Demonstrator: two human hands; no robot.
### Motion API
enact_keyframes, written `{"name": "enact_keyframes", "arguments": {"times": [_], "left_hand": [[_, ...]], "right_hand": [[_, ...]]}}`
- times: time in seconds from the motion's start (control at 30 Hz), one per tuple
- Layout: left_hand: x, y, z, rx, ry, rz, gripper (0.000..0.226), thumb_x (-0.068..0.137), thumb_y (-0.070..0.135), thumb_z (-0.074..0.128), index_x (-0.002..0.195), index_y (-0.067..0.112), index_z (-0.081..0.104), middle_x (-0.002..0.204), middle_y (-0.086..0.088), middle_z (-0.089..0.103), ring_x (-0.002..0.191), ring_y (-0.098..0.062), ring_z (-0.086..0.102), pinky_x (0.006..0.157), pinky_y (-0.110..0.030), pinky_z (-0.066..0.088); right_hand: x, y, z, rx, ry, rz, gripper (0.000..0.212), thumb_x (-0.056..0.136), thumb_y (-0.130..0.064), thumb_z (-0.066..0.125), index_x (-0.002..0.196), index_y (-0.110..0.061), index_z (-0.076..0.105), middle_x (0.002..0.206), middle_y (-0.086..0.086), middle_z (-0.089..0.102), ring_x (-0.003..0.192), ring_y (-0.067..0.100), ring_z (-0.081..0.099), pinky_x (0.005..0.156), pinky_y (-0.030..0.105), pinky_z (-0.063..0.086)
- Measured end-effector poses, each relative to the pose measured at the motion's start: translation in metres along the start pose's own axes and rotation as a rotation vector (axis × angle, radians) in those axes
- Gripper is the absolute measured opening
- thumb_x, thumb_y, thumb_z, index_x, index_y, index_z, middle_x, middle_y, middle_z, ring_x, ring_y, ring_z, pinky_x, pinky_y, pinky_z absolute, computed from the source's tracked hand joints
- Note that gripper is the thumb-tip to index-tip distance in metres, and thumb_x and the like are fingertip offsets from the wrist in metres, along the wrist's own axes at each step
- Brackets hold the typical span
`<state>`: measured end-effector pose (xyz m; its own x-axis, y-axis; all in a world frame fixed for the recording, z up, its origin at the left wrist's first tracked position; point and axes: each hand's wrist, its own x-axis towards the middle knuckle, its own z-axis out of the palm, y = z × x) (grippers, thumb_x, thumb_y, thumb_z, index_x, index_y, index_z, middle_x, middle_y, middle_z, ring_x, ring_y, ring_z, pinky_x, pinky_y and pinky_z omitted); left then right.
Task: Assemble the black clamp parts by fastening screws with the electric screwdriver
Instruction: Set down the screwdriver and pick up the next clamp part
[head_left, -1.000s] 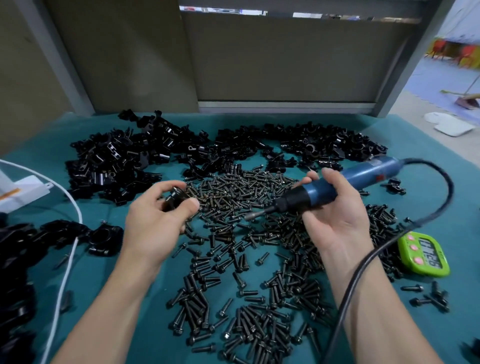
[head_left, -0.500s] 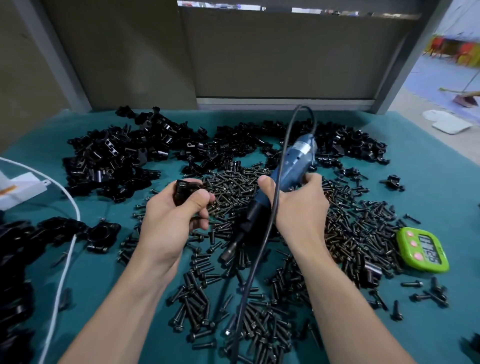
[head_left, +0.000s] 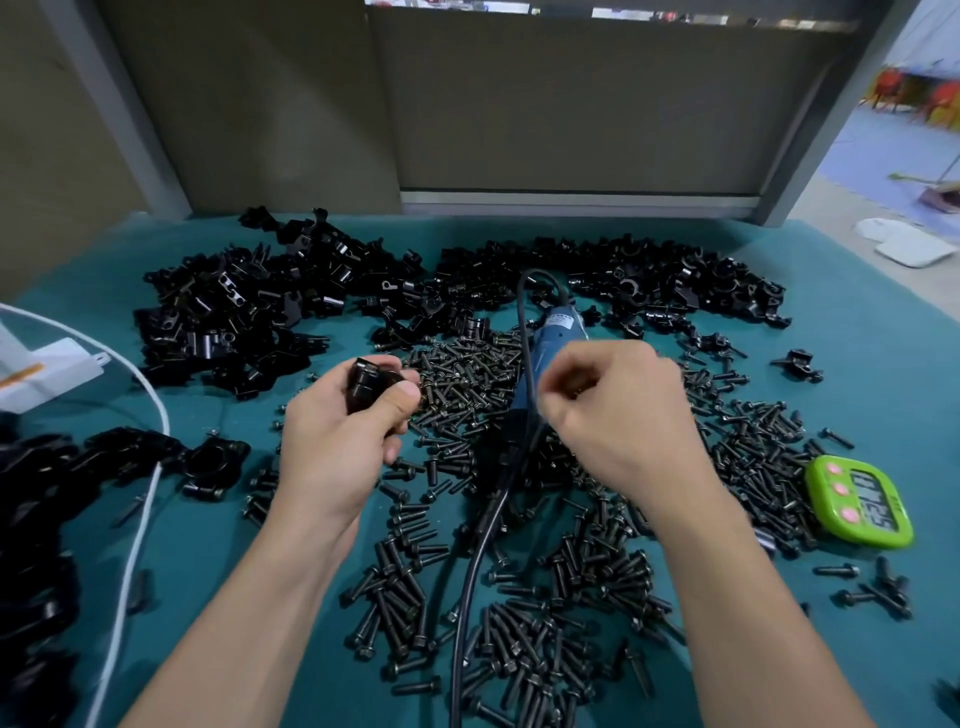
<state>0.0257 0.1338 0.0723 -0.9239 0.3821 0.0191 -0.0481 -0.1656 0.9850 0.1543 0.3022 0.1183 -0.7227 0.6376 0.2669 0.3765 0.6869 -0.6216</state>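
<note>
left hand (head_left: 337, 441): thumb and curled fingers grip a black clamp part (head_left: 370, 383), held over the teal mat (head_left: 862, 364) left of centre
right hand (head_left: 618, 415): fingers curled in toward the thumb, blurred; cannot tell if they pinch anything
electric screwdriver (head_left: 551, 343): blue, lying on the screws (head_left: 457, 374) between both hands, partly hidden by right hand
cord (head_left: 475, 561): black, runs toward the viewer
loose clamp parts (head_left: 223, 317): heaped along the far side
timer (head_left: 860, 501): green, right of the screws

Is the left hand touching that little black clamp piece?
Touching. The head view shows the left hand gripping the black clamp piece, with thumb and fingers curled round it and no gap.
</note>
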Motion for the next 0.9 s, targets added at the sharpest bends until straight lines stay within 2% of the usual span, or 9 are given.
{"name": "enact_keyframes", "arguments": {"times": [0.1,0.23,0.3,0.37,0.47,0.53,0.7,0.8,0.9], "left_hand": [[0.002,-0.001,-0.001,0.010,0.023,-0.007,0.015,0.097,0.005,0.069,0.105,0.017,0.069,0.094,-0.016,0.068,0.055,-0.004,0.053,0.044,-0.020,0.042],[0.007,-0.001,-0.004,0.004,0.039,-0.008,0.017,0.100,0.007,0.066,0.108,0.021,0.063,0.093,-0.018,0.064,0.049,-0.006,0.052,0.045,-0.022,0.046],[0.008,0.000,-0.004,-0.003,0.074,0.003,0.019,0.100,0.008,0.066,0.110,0.022,0.059,0.091,-0.018,0.064,0.047,-0.006,0.052,0.045,-0.022,0.046],[0.009,0.000,-0.005,-0.010,0.113,-0.002,0.017,0.100,0.009,0.065,0.113,0.018,0.059,0.090,-0.015,0.065,0.048,-0.006,0.054,0.047,-0.021,0.048],[0.011,0.000,-0.009,-0.014,0.132,-0.026,0.016,0.100,0.010,0.065,0.116,0.007,0.062,0.096,-0.011,0.069,0.054,-0.004,0.056,0.051,-0.021,0.050],[0.011,0.000,-0.011,-0.017,0.138,-0.039,0.017,0.100,0.010,0.065,0.116,0.003,0.063,0.098,-0.008,0.073,0.058,-0.005,0.056,0.050,-0.019,0.049],[0.012,0.002,-0.012,-0.016,0.143,-0.053,0.014,0.100,0.009,0.065,0.114,0.003,0.063,0.099,-0.009,0.075,0.058,-0.007,0.055,0.047,-0.020,0.047],[0.013,0.002,-0.014,-0.021,0.135,-0.066,0.014,0.101,0.011,0.065,0.113,0.005,0.062,0.096,-0.009,0.074,0.058,-0.008,0.054,0.047,-0.021,0.045],[0.012,0.003,-0.014,-0.032,0.110,-0.081,0.008,0.102,0.009,0.062,0.110,0.008,0.060,0.095,-0.009,0.071,0.062,-0.010,0.051,0.048,-0.022,0.042]], "right_hand": [[-0.006,-0.009,-0.006,-0.093,-0.279,-0.018,0.026,0.081,-0.009,0.078,0.064,-0.029,0.075,0.060,-0.020,0.069,0.065,-0.008,0.064,0.051,0.008,0.049],[-0.017,-0.035,-0.002,0.048,-0.162,-0.175,0.019,0.087,-0.016,0.075,0.078,-0.031,0.078,0.078,-0.020,0.071,0.070,-0.005,0.063,0.061,0.001,0.044],[-0.028,-0.050,0.013,0.018,-0.258,-0.292,0.012,0.093,-0.024,0.070,0.090,-0.030,0.080,0.092,-0.017,0.072,0.086,0.000,0.063,0.076,0.006,0.044],[-0.035,-0.055,0.030,-0.165,-0.355,-0.368,0.016,0.097,-0.033,0.064,0.095,-0.026,0.078,0.096,-0.007,0.072,0.097,0.016,0.061,0.104,0.029,0.043],[-0.031,-0.045,0.035,-0.421,-0.402,-0.308,0.022,0.098,-0.037,0.060,0.093,-0.021,0.073,0.085,-0.003,0.071,0.094,0.021,0.065,0.129,0.041,0.009],[-0.026,-0.038,0.029,-0.445,-0.349,-0.237,0.020,0.096,-0.032,0.062,0.084,-0.021,0.073,0.072,-0.006,0.068,0.081,0.020,0.067,0.127,0.038,0.008],[-0.018,-0.021,0.008,-0.418,-0.258,-0.076,0.022,0.079,-0.005,0.069,0.075,-0.025,0.077,0.066,-0.005,0.058,0.083,0.026,0.063,0.104,0.031,0.045],[-0.019,-0.021,0.012,-0.523,-0.237,-0.119,0.025,0.077,-0.005,0.067,0.082,-0.028,0.075,0.070,-0.005,0.065,0.079,0.024,0.059,0.109,0.031,0.030],[-0.021,-0.026,0.026,-0.565,-0.228,-0.238,0.035,0.073,-0.002,0.063,0.089,-0.030,0.076,0.080,-0.003,0.069,0.088,0.025,0.061,0.101,0.031,0.015]]}}
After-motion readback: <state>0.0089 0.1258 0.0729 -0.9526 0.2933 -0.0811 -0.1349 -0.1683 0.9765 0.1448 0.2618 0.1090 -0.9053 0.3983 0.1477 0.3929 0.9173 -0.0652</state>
